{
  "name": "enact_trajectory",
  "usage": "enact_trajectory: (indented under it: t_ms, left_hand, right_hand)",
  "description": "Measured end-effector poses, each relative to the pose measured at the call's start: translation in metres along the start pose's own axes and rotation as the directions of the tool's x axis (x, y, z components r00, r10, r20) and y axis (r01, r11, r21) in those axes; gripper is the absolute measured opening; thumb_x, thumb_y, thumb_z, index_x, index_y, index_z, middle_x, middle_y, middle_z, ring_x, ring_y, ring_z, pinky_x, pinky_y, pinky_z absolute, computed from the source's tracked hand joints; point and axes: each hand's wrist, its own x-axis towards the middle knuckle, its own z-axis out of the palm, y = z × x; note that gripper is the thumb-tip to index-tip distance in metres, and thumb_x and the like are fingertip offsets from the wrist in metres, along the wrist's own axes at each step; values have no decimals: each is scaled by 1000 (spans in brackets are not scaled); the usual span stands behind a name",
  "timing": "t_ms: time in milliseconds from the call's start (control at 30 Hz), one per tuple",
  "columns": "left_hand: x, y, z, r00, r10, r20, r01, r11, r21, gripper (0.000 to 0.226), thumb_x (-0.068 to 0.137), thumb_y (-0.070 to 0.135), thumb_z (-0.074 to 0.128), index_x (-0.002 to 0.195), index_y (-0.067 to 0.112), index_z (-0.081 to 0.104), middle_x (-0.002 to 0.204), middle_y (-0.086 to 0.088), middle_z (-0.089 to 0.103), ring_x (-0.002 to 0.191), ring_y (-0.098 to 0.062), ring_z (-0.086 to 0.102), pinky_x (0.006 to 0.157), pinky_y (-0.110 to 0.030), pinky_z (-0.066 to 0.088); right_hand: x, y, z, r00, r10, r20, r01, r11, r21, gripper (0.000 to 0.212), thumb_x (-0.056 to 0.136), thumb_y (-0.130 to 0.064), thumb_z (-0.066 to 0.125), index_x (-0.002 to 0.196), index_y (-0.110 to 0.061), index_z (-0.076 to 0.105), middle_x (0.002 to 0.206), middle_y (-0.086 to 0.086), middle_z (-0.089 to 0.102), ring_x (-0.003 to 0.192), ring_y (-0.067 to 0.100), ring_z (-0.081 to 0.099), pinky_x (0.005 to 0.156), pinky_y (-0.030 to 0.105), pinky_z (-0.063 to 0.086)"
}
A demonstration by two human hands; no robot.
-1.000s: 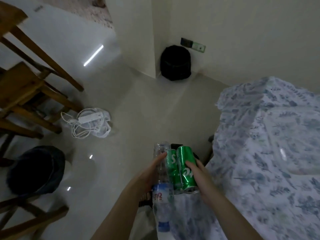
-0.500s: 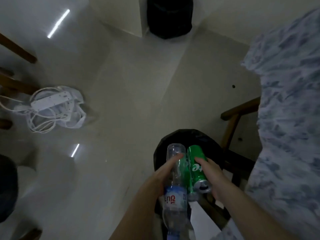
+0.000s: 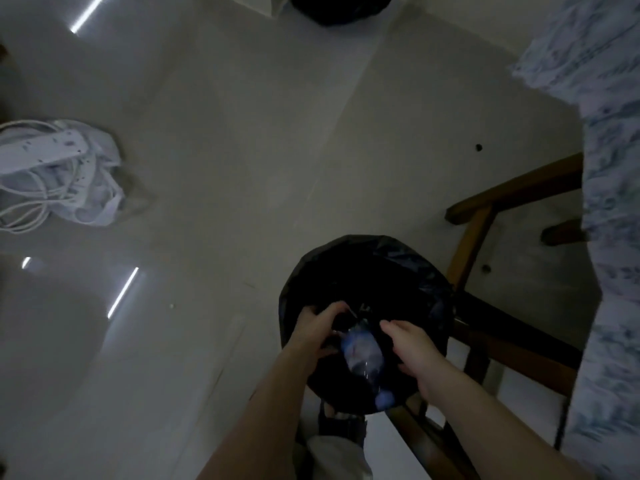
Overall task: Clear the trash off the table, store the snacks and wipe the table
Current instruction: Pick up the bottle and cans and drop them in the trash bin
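Nearest the camera, two bare forearms reaching forward and down over a round bin lined with a black trash bag (image 3: 367, 265). Left hand (image 3: 317, 329) at the bin's near-left rim, fingers curled loosely and spread, clamped on nothing visible. Right hand (image 3: 410, 344) over the bin's right half, fingers slack and apart, likewise holding nothing. Between the two hands, a blurred plastic water bottle (image 3: 362, 355) inside the bag's mouth, blue cap end toward the camera, touching neither hand as far as the blur allows; green cans not discernible in the dark interior. Just below the bin, a pale trouser leg and dark footwear (image 3: 341, 427) at the frame's bottom edge. To the right of the bin, brown wooden table rails (image 3: 512, 192) running under a hanging blue-and-white leaf-print tablecloth (image 3: 613, 271) along the right edge. Beyond, glossy pale tiled floor (image 3: 259, 150) with bright streaks of reflected ceiling light. Well to the left, a white power strip (image 3: 41, 150) lying on a tangle of its own cord and a white plastic bag. Farthest, at the top edge, a second dark bin (image 3: 341, 6) in the wall corner, only partly in view.
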Motion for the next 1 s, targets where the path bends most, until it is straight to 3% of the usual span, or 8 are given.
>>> enact_trajectory:
  t_ms: [133,267,400,533,667,800,867,1000]
  left_hand:
    - [-31,10,0,979,194,-62,-174,955,241,16,90,24,58,95,9,58,76,-6,60,69,-19,57,67,-31,47]
    - [-85,35,1,939,345,-18,-290,816,501,10,81,19,51,78,11,56,76,-8,64,70,-22,60,69,-33,51]
    - [-195,83,20,878,478,30,-384,665,640,11,86,16,50,81,9,57,74,-1,60,70,-17,56,57,-27,42]
    - [-314,126,55,815,575,74,-485,606,631,13,88,18,53,94,11,61,92,-9,67,87,-25,63,77,-35,49]
    - [-413,141,98,737,644,206,-597,477,645,10,90,16,54,95,9,59,98,-15,68,93,-30,64,87,-38,50]
    - [-490,129,144,617,639,459,-717,216,663,11,93,11,53,90,8,63,86,-11,61,75,-16,55,75,-16,44]
    - [-516,116,173,568,585,579,-774,140,617,14,93,7,53,80,10,56,78,-9,57,68,-13,52,64,-5,41]
    - [-540,74,228,487,414,769,-813,-106,572,14,95,18,51,95,6,58,93,-10,63,84,-24,59,81,-37,49]
  right_hand:
    - [-30,-14,-2,995,-86,46,93,980,-175,40,94,-31,48,127,-9,48,115,13,56,104,30,54,94,37,44]
    - [-85,-55,-19,959,-282,30,273,890,-364,46,95,-34,45,135,-11,42,110,8,56,89,26,57,76,32,47]
    - [-174,-102,-65,856,-515,40,461,726,-510,48,94,-35,47,136,-13,42,132,8,53,115,25,53,86,30,44]
    - [-277,-121,-119,766,-643,-30,564,693,-449,39,89,-34,54,123,-14,53,122,7,60,111,24,56,91,34,46]
    - [-369,-111,-180,736,-638,-225,632,767,-108,35,92,-28,55,123,-12,55,118,4,59,110,18,57,88,25,42]
    - [-436,-59,-234,705,-585,-401,631,775,-21,33,94,-25,54,123,-10,55,117,4,59,93,12,59,74,16,44]
    - [-455,-20,-255,698,-565,-441,601,796,-69,36,94,-26,54,126,-9,53,125,7,57,104,19,58,82,23,43]
    - [-482,64,-287,696,-456,-555,515,855,-58,36,93,-25,55,126,-11,53,130,9,56,115,24,56,91,31,44]
